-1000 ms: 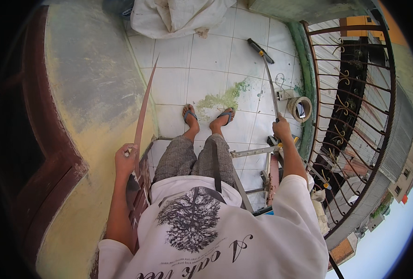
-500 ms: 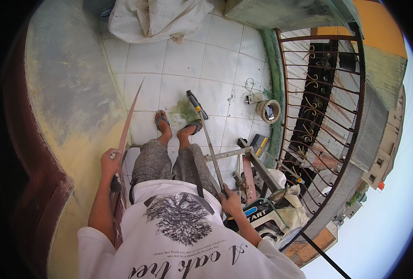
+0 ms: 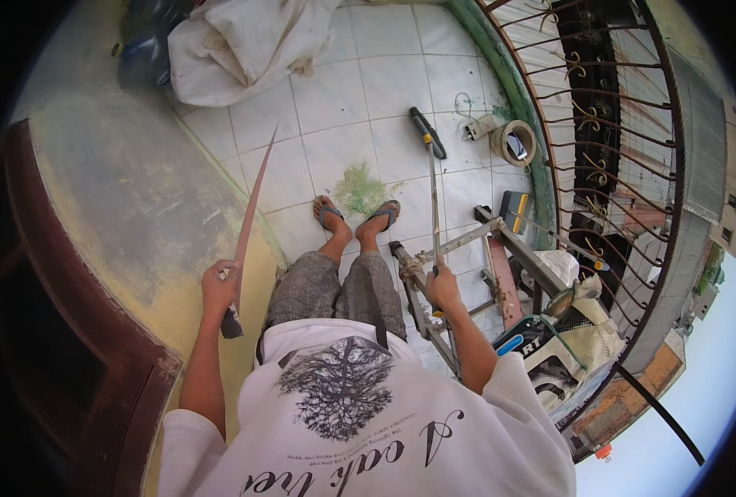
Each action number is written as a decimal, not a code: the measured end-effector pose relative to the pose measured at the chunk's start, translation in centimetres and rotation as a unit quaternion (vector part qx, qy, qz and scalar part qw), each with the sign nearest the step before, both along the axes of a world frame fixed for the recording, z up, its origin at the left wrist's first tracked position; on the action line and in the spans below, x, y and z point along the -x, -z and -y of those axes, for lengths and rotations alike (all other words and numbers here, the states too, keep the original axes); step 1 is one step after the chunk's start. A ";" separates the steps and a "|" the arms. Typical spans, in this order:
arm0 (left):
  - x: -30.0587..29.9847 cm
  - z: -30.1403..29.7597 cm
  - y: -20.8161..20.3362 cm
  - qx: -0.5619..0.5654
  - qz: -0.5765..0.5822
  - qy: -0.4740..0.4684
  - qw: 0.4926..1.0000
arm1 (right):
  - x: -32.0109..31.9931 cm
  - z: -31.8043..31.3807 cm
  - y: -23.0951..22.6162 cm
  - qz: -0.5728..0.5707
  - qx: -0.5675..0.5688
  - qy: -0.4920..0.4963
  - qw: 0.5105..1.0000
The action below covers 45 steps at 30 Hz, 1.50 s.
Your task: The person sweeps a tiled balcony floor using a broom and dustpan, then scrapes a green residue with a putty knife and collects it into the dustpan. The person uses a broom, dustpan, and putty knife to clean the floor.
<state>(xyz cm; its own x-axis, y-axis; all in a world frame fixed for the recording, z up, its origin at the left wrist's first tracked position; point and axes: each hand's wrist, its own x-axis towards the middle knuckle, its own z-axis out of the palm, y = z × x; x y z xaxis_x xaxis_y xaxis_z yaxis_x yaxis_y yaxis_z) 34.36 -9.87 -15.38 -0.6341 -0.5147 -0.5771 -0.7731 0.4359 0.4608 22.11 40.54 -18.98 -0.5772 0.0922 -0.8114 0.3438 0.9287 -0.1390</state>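
White shirt point(image 3: 467, 422): is cut off by the lower edge. Forward-left of shirt: tapering strip point(image 3: 250, 207), partly hidden by left hand point(image 3: 219, 284). Forward-right: rod point(image 3: 433, 199), grip mostly hidden in right hand point(image 3: 443, 290). Beyond shirt: white sack point(image 3: 231, 54), cut off by the upper edge; bluish container point(image 3: 144, 58), too dim to tell.

Mid-lane, 12 o'clock: tiled floor point(image 3: 331, 95) shows between strip point(image 3: 247, 240) and pole point(image 3: 433, 199); widest way through.
Strip, 10 o'clock: upright-slanting barrier beside the left hand point(image 3: 217, 290).
Wall, 9 to 10: solid; gap to left hand unreadable, depth not shown.
Sack point(image 3: 240, 54), 11: bulky, blocks the lane's far left.
Pole head point(image 3: 428, 132), 1: juts across tiles; narrow passage to ring point(image 3: 497, 139), 2.
Stepladder point(image 3: 533, 257), 3 to 5: crowds the right hand point(image 3: 442, 290); clearance unclear.
Railing point(image 3: 677, 124), 2 to 3: barred outer limit.
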 end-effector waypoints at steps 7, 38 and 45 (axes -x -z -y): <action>-0.6 -0.4 4.1 0.000 0.014 0.058 0.998 | -6.5 3.9 -8.8 0.054 0.079 0.019 0.995; -0.8 2.5 5.4 -0.034 -0.001 -0.025 0.999 | -4.1 5.2 -14.8 0.153 0.143 0.220 0.953; 2.7 2.9 3.2 -0.015 -0.091 -0.082 0.992 | 5.6 9.5 -14.0 0.040 0.125 0.022 0.991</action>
<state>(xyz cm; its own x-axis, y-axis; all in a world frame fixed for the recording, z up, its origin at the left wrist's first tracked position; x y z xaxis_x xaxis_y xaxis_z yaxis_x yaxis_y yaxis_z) 31.65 -12.73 -18.61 -0.6391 -0.6034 -0.4769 -0.7346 0.2952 0.6109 16.47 31.06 -5.00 -0.5092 -0.0936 -0.8556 0.4022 0.8530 -0.3327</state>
